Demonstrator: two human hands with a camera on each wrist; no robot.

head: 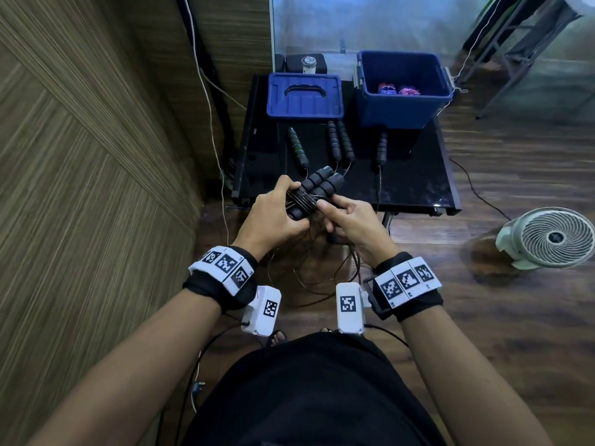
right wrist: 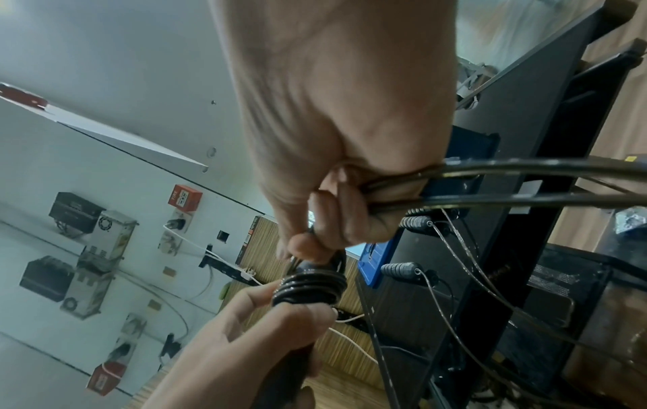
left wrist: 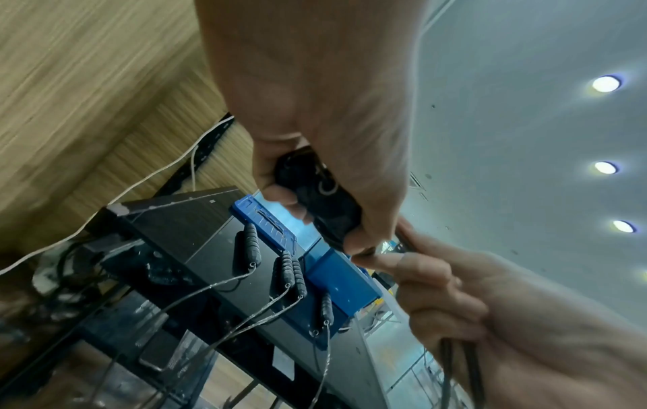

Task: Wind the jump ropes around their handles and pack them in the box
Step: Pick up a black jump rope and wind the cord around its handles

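Note:
My left hand point(head: 273, 214) grips a pair of black foam jump rope handles point(head: 318, 185) held side by side, with several turns of dark rope point(head: 301, 201) wound round their near end. My right hand point(head: 346, 220) pinches the loose rope point(right wrist: 507, 168) right beside the coil point(right wrist: 310, 285); slack loops hang below both hands. An open blue box point(head: 404, 88) stands at the table's back right with two wound ropes point(head: 397, 90) inside. Four more black handles point(head: 335, 141) lie on the black table point(head: 415, 185), their ropes trailing over the front edge.
The blue lid point(head: 304, 96) lies left of the box. A wood-panelled wall point(head: 96, 156) runs along the left. A white fan point(head: 550, 238) stands on the floor at the right. Cables point(head: 211, 117) hang by the wall.

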